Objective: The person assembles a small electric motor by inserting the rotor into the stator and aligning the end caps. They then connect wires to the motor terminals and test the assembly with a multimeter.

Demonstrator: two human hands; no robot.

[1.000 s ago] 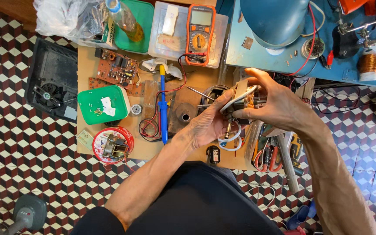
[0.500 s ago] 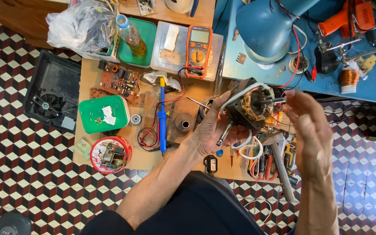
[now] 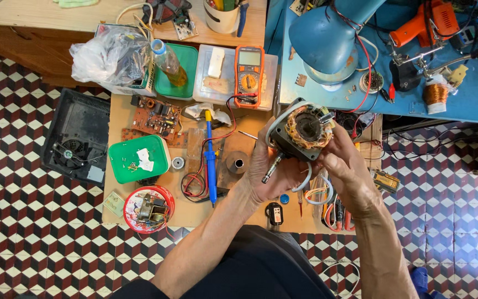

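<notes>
Both my hands hold a small electric motor point(image 3: 304, 131) above the low wooden board point(image 3: 118, 116). Copper windings ring its dark centre, and a metal shaft sticks out at its lower left. My left hand point(image 3: 272, 169) cups the motor from below and the left. My right hand point(image 3: 343, 163) grips its right side, fingers curled on the casing. White wires loop down between the two hands.
On the board lie a blue-handled soldering iron point(image 3: 210, 160), a brown circuit board point(image 3: 156, 117), a green lidded box point(image 3: 137, 159), a red tin point(image 3: 148, 209) of parts and an orange multimeter point(image 3: 248, 74). A blue lamp point(image 3: 327, 34) stands on the blue bench point(image 3: 471, 99) at the right.
The motor has turned so that its windings face the camera. My right hand has closed onto its right side. The view has shifted, and the board now sits lower in the picture.
</notes>
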